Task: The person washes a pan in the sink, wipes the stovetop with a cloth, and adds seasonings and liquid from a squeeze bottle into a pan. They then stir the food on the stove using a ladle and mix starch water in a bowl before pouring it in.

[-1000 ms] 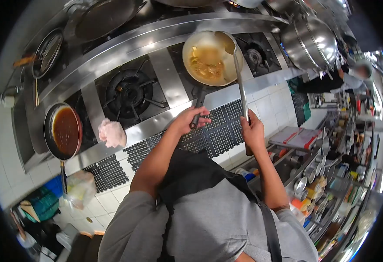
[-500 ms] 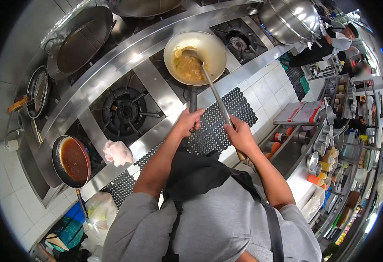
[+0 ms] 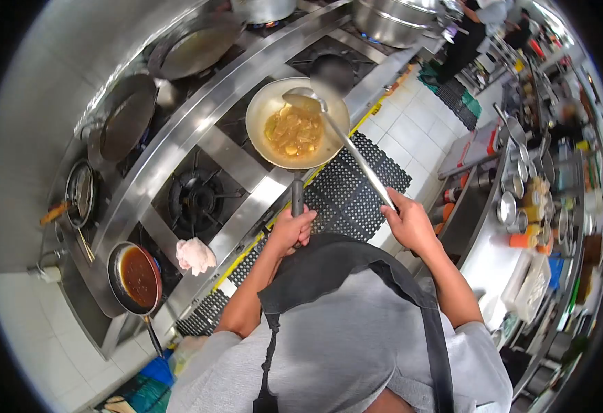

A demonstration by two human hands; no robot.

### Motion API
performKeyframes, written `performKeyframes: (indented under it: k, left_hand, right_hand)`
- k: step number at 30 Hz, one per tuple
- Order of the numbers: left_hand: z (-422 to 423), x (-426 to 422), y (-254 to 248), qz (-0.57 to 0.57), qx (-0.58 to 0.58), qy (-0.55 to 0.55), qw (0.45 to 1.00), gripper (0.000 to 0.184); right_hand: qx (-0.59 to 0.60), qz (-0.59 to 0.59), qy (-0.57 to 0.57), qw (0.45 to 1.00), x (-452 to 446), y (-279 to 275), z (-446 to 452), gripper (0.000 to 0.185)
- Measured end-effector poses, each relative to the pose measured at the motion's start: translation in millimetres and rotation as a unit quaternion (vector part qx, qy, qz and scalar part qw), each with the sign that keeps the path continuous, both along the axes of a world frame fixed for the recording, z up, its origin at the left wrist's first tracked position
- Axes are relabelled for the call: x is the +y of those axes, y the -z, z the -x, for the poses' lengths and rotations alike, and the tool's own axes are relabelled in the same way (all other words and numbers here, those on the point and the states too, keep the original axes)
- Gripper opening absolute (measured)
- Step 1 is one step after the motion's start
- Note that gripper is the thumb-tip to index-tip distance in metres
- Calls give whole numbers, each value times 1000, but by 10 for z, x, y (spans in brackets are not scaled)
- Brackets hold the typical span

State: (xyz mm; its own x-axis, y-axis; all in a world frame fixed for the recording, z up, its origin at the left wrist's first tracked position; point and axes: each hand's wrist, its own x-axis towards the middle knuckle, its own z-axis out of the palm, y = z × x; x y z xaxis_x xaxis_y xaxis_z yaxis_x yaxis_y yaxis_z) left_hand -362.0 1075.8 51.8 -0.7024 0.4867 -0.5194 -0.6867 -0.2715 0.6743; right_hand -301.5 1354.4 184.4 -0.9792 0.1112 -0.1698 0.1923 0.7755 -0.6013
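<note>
My left hand (image 3: 292,228) is wrapped round the dark handle of a light-coloured frying pan (image 3: 260,110) on the stove. Brown, saucy food (image 3: 293,134) lies in the middle of the pan. In my right hand (image 3: 409,219) is the long handle of a metal ladle (image 3: 356,155). The ladle's bowl is over the upper part of the pan, at the edge of the food; whether it touches the pan cannot be made out.
To the left are a bare burner (image 3: 197,198), a crumpled pale cloth (image 3: 195,256) and a second frying pan (image 3: 140,277) with red-brown sauce. Woks (image 3: 126,117) line the back. Bowls and containers fill a counter (image 3: 477,275) at right. People stand at upper right.
The ladle's bowl has moved from within the food to the pan's upper part. The food has spread lower in the pan. My right hand has shifted right, and the camera view has turned.
</note>
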Motion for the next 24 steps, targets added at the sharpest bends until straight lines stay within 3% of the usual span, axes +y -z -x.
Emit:
performKeyframes:
  k: [3, 7, 18, 19, 22, 23, 24]
  left_hand:
    - [-159, 188, -105, 9, 12, 39, 999, 23]
    - [-344, 467, -161, 28, 38, 90, 995, 24]
    - [-772, 1481, -381, 67, 96, 230, 966, 26]
    - [-796, 1589, -394, 66, 96, 244, 963, 26]
    - [-870, 1891, -402, 60, 99, 292, 949, 26]
    - [-902, 1986, -402, 68, 96, 305, 945, 25]
    - [-929, 2092, -410, 75, 93, 317, 941, 25]
  right_hand:
    - [-54, 23, -3, 998, 172, -22, -265, 43]
    - [15, 93, 21, 995, 508, -65, -978, 46]
    - [26, 107, 230, 967, 1078, -230, -2176, 46]
    - [28, 113, 234, 965, 1103, -195, -2266, 38]
    - [-25, 222, 262, 939, 1149, -158, -2438, 28]
    - [-47, 325, 275, 903, 1189, -119, -2473, 21]
    - [-56, 352, 286, 890, 1222, -117, -2526, 21]
